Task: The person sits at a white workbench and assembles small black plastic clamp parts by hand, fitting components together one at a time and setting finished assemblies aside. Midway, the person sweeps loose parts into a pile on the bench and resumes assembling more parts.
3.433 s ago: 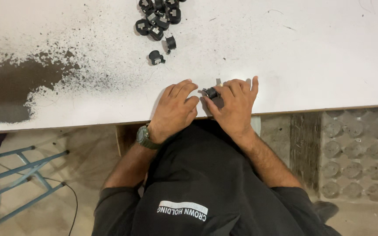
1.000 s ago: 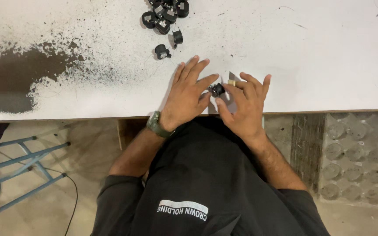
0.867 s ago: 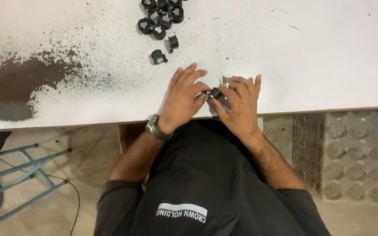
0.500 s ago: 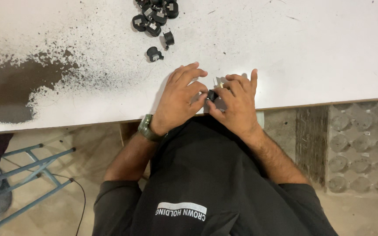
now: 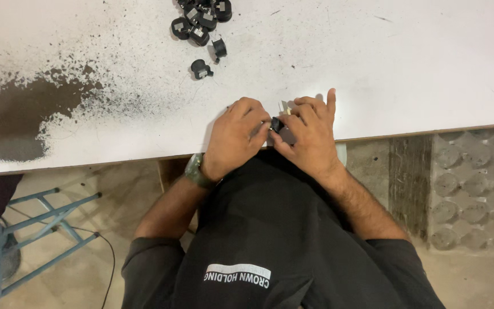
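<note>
Left hand (image 5: 232,137) and right hand (image 5: 310,137) pinch one small black plastic part (image 5: 277,124) between fingers at the white bench (image 5: 418,63) edge.

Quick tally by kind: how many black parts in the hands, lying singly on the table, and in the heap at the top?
Black part pinched between left hand and right hand: 1
Single black parts on the table: 2
Heap: at least 4, cut off by the frame
Total: at least 7
</note>
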`<state>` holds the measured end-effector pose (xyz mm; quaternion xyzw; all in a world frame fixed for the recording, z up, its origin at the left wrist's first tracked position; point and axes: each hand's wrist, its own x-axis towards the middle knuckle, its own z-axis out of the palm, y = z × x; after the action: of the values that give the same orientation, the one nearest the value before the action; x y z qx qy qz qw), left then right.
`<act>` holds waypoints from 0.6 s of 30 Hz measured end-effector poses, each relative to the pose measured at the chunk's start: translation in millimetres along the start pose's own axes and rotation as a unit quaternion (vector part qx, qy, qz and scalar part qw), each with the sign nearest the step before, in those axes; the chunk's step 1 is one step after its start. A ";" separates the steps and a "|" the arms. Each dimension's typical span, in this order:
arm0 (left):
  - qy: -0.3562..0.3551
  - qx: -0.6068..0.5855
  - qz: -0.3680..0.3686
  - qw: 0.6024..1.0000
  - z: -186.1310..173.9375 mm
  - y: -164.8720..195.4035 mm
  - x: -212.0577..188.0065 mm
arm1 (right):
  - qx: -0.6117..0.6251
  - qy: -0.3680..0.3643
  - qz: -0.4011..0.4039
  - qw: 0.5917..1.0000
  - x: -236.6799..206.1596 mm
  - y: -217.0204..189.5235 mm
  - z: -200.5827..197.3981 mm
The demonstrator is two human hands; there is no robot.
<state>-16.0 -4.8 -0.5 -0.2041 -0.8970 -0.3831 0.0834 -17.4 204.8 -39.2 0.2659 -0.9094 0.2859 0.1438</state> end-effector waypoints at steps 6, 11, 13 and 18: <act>-0.044 -0.110 -0.114 0.986 -1.6 -2.4 4.1 | 0.009 0.019 0.012 1.000 -1.0 -3.5 0.1; -0.029 -0.112 -0.123 0.986 5.8 -4.9 -1.0 | 0.064 0.103 -0.019 0.992 -16.6 -11.6 8.4; -0.006 -0.111 -0.115 0.987 9.9 -4.9 -3.8 | 0.112 0.112 -0.034 0.987 -20.8 -14.2 14.8; 0.047 -0.122 -0.079 0.988 18.4 -4.6 -6.6 | 0.128 0.120 -0.029 0.984 -21.9 -17.3 26.2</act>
<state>-11.9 3.6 -18.4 -0.1235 -0.8521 -0.5038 0.0695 7.3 186.0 -61.4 0.2721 -0.8331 0.4256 0.2251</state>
